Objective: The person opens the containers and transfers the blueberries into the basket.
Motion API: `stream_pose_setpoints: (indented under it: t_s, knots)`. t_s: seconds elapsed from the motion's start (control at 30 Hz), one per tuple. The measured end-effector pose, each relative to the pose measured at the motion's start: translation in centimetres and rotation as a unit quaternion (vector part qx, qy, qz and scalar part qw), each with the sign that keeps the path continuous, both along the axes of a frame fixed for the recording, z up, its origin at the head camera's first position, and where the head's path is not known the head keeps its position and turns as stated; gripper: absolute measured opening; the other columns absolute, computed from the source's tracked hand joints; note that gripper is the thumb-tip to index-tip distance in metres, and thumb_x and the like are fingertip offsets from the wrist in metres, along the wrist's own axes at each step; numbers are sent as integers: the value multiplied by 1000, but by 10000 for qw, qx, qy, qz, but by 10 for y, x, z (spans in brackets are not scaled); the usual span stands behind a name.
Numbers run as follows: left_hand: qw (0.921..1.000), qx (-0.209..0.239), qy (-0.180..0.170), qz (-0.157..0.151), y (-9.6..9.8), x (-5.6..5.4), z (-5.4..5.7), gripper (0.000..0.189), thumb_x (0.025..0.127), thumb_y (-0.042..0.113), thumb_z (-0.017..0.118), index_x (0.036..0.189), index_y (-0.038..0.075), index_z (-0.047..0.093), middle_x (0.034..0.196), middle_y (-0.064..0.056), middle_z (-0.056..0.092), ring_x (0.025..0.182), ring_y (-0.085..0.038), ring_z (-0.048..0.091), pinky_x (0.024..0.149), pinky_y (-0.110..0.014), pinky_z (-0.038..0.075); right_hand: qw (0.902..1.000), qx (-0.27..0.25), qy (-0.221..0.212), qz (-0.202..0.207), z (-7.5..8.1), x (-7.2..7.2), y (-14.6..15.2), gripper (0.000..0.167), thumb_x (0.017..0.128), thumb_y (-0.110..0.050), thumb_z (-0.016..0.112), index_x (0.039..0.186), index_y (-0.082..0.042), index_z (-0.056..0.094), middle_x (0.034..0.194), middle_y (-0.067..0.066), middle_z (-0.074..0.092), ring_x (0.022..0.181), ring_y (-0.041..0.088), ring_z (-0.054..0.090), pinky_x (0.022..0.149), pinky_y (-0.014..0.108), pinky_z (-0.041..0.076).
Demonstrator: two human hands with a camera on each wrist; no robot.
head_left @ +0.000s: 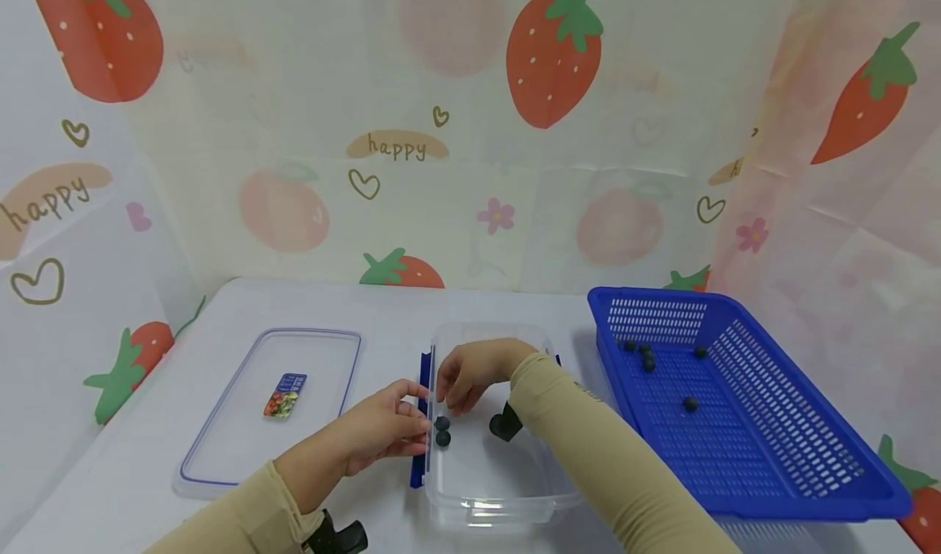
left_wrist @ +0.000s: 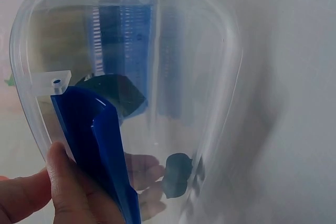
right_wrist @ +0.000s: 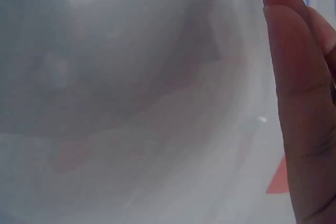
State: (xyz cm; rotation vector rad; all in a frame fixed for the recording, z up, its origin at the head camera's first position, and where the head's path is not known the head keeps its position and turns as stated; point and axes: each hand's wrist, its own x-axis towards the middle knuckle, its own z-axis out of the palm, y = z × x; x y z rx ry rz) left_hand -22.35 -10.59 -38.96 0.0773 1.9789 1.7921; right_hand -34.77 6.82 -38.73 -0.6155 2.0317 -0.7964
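A clear plastic box with a blue side latch stands in front of me. My left hand grips that latch at the left wall, fingertips close to the rim. My right hand reaches down inside the box near the same wall, fingers pointing downward. Two small dark balls sit in a row along the wall just below its fingertips. In the right wrist view the fingers reach a dark blue-green edge cut off at the top; I cannot tell whether they pinch a ball.
To the right stands a blue slotted basket with several dark balls scattered in it. A clear lid with a blue seal and a colourful label lies on the white table to the left. A strawberry-print sheet hangs behind.
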Motion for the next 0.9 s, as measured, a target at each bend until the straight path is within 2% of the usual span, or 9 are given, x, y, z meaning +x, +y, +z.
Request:
stream_pose_setpoints:
  t_s: [0.23,0.6,0.7,0.9]
  knots:
    - [10000,3,18,-1,0,2,1,45,89,3,56,128,5,34,90,-11,57,72,-17,62,69,-30,56,9996,263,-105,-82,-10,1,-1,11,80,3,63,89,-2,66,86,12,65,74,22,66,70,32,56]
    - [10000,-29,18,56,2,2,0,45,89,2,56,128,5,35,91,-11,56,73,-17,62,69,-31,56,9984,142,-555,31,-11,3,-2,15,80,7,60,91,0,65,87,13,66,74,20,65,71,33,56]
    - [10000,-24,16,57,2,2,1,45,89,2,56,128,5,35,91,-11,56,73,-17,62,69,-31,56,9991,82,-424,4,-11,3,-1,15,80,8,59,91,0,65,88,13,66,76,21,65,72,33,55]
    - [10000,-51,10,69,2,2,3,44,89,2,55,128,6,35,90,-11,56,73,-18,62,69,-31,56,9999,-33,170,-8,-10,-1,0,13,81,5,60,87,-4,67,85,10,67,75,19,65,71,30,55]
